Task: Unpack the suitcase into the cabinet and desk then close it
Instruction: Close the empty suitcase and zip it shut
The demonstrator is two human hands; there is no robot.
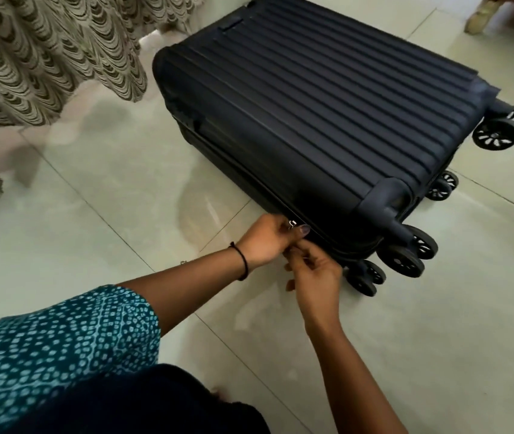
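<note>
**Both hands at the zip of the closed suitcase**

The left hand (265, 242) is pinching a small silver metal zipper pull (291, 225) between thumb and fingers, low in the centre of the frame, right at the near side seam of the case. The right hand (312, 270) is sitting just below and to the right of it, touching the left hand. Its fingers are curling in toward the same spot, but I cannot tell whether they are gripping anything. A thin black band (243, 261) is circling the left wrist, and a teal sleeve with a pale dotted print (61, 339) is covering the upper arm in the lower left of the frame.

The dark navy ribbed hard-shell suitcase (312, 104) is lying flat on the floor, filling the upper centre and right of the frame, with its two halves lying together and the zip line running along the side nearest the hands. Its black spoked wheels (401, 261) are sticking out at the right end, the nearest ones just right of the right hand.

The case is resting on pale glossy floor tiles (92, 198). A beige and brown scallop-patterned cloth (30, 57) is hanging in the upper left, near the far corner of the case. A light wooden furniture leg (481, 17) is showing in the upper right corner, well apart from the hands.
</note>
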